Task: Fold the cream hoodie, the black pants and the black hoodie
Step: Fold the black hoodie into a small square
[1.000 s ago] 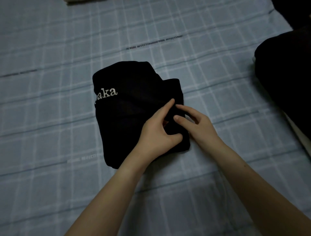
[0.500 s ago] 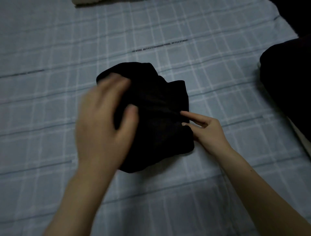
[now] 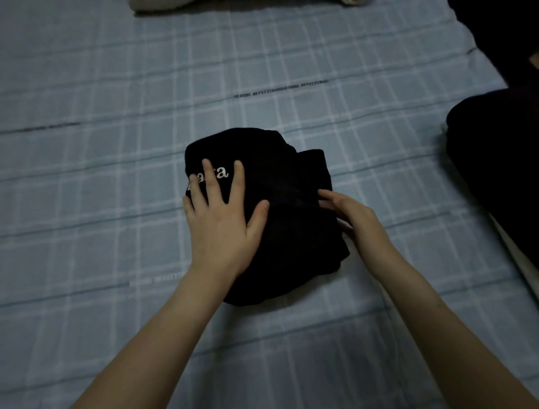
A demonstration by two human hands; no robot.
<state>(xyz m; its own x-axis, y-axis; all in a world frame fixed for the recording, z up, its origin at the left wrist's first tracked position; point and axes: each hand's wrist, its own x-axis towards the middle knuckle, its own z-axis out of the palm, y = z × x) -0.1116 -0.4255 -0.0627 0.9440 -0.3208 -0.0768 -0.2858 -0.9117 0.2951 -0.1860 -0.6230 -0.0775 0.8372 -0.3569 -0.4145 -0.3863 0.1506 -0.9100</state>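
Note:
A black garment [image 3: 280, 181] with white lettering lies folded into a compact bundle in the middle of the bed. My left hand [image 3: 223, 217] presses flat on its left half with fingers spread, partly covering the lettering. My right hand [image 3: 354, 217] touches the bundle's right edge, fingers pointing left along a fold; whether it pinches the cloth is unclear. A cream garment [image 3: 163, 3] shows only as a strip at the top edge. Another black garment [image 3: 495, 163] is heaped at the right edge.
The bed carries a blue-grey plaid sheet [image 3: 116, 175] with printed text lines. Its right edge runs diagonally past the dark heap, with a pale strip [image 3: 519, 257] below it.
My left hand lifted off the bundle's right side, swung left and came down flat over the lettering. My right hand stayed at the right edge. The view shifted slightly.

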